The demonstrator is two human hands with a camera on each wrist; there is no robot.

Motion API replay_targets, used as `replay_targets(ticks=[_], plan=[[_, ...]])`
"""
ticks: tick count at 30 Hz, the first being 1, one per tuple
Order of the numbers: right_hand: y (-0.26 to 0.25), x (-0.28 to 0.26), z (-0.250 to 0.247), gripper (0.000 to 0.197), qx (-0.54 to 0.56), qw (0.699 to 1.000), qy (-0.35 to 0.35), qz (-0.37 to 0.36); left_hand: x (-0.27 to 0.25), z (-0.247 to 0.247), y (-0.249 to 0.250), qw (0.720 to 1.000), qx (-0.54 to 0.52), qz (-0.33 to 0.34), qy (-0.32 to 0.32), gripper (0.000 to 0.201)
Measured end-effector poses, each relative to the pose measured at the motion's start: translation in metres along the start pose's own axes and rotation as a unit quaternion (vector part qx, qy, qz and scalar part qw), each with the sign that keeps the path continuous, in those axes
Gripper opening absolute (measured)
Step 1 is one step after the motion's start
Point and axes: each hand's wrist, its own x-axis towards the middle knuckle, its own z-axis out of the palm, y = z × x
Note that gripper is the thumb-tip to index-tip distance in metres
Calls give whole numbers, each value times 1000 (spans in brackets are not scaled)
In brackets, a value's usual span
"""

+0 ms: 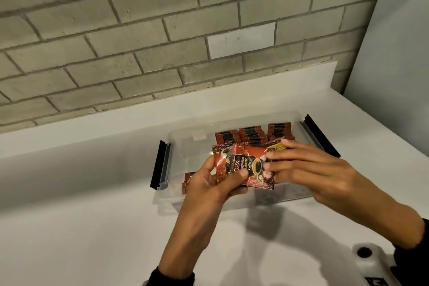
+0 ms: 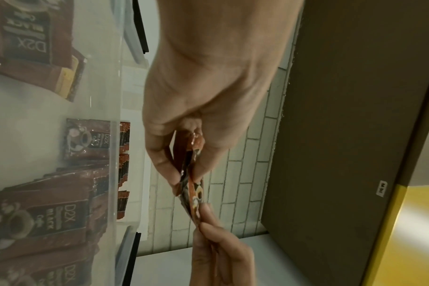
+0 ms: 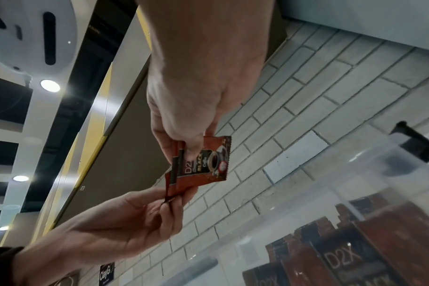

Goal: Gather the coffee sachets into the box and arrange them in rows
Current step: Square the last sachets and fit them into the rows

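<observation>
Pinching sachets point(image 1: 249, 166) together, left hand point(image 1: 217, 184) and right hand point(image 1: 299, 163) above box point(image 1: 183, 144)

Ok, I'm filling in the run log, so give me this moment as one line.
both hands: left hand and right hand hold sachets | above box | rows at far side | step: squaring handful
</observation>
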Motion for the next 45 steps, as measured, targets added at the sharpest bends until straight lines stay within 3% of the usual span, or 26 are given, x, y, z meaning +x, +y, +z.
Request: replay_targets(ticks=[2, 5, 7, 9, 10, 15, 22, 27, 30, 35, 41, 45], plan=[[0, -1, 2, 21, 17, 1000, 9, 18, -1, -3, -1, 1000, -5, 11, 24, 34], [-2, -1, -4, 21, 120, 983, 59, 130, -2, -8, 1, 997, 21, 33, 64, 32], [-4, 3, -12, 18, 257, 933, 79, 241, -3, -10, 3, 993, 72, 49, 75, 32], [-4, 8, -17, 21, 411, 851, 50, 324, -3, -8, 5, 990, 106, 53, 72, 37], [-1, 10, -17, 22, 438, 829, 33, 345, -2, -7, 6, 990, 112, 51, 66, 41], [8, 22, -14, 27, 455, 809, -55, 368, -4, 2, 11, 990, 131, 39, 32, 44], [9, 23, -4, 29, 485, 778, -80, 392, -6, -1, 15, 991, 125, 35, 33, 59], [17, 15, -14, 30, 491, 762, -48, 419, -7, -17, 18, 982, 169, 65, 46, 26], [12, 16, -14, 31, 530, 740, -42, 413, -9, -20, 19, 976, 211, 63, -2, 7], [3, 21, -1, 24, 484, 763, -53, 425, -13, -12, 18, 979, 199, 29, -28, 23], [-4, 23, 6, 28, 506, 745, -45, 431, -12, -6, 6, 980, 186, 6, -68, 40], [-13, 27, 9, 31, 488, 764, -48, 418, -15, 7, -3, 982, 161, 8, -96, 54]])
